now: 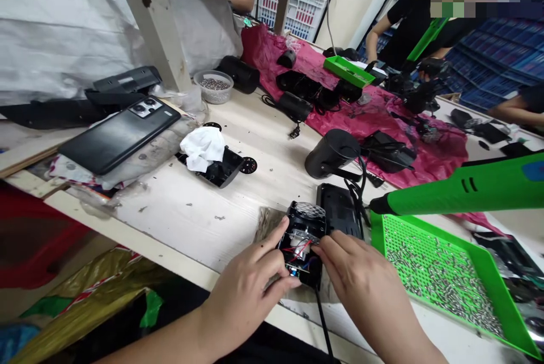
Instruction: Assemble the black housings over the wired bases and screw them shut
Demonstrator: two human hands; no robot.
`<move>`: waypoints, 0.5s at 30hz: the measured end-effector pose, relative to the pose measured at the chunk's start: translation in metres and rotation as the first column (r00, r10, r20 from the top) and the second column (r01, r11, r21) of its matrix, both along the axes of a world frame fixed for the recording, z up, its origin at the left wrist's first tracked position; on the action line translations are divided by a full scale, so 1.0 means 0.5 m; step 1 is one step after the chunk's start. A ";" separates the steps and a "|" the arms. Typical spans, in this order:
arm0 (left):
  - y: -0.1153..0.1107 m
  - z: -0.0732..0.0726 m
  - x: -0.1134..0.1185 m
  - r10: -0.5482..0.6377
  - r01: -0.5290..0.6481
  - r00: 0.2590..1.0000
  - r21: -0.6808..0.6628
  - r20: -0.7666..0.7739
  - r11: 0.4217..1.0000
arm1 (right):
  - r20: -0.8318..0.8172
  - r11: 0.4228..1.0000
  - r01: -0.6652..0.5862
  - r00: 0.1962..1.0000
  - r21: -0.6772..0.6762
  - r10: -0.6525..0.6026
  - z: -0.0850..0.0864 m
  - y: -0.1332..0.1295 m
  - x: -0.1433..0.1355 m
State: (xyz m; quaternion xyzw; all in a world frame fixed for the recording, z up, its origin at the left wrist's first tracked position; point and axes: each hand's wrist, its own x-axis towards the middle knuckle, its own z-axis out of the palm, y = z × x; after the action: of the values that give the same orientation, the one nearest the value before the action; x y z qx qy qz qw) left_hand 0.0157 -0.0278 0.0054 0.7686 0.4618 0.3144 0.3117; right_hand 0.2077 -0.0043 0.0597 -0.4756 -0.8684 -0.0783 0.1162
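Observation:
An opened black appliance housing (314, 273) lies at the table's front edge. Inside it are red and blue wires (301, 248), a white part and a round metal mesh (310, 210). My left hand (250, 279) grips the housing's left side, index finger stretched along it and thumb near a small blue component. At the right side, the closed fingertips of my right hand (357, 273) press in beside the wires; what they pinch is hidden. A black cord (325, 324) runs from the housing over the edge. Just behind it lies another black casing (338, 205).
A green electric screwdriver (463, 185) hangs above a green tray (488, 262) of small screws at right. A black cylindrical part (331, 154), an open shell with white cloth (203, 147), a phone (123, 131) and a screw tub (215, 87) stand farther back. Co-workers sit across.

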 end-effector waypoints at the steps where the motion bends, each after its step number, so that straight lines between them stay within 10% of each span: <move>1: 0.000 0.000 0.000 -0.005 0.005 1.000 -0.002 0.005 1.000 | 0.006 1.000 0.001 1.000 -0.001 -0.001 0.003 0.002 -0.001; 15: 0.001 0.002 0.005 0.011 -0.010 0.999 0.036 -0.030 0.999 | 0.019 1.000 0.011 1.000 -0.005 -0.011 -0.001 -0.002 -0.001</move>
State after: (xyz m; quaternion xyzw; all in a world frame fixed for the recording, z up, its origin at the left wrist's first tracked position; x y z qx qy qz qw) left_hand 0.0182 -0.0274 0.0064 0.7763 0.4649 0.3127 0.2890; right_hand 0.2070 -0.0051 0.0590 -0.4798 -0.8671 -0.0812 0.1061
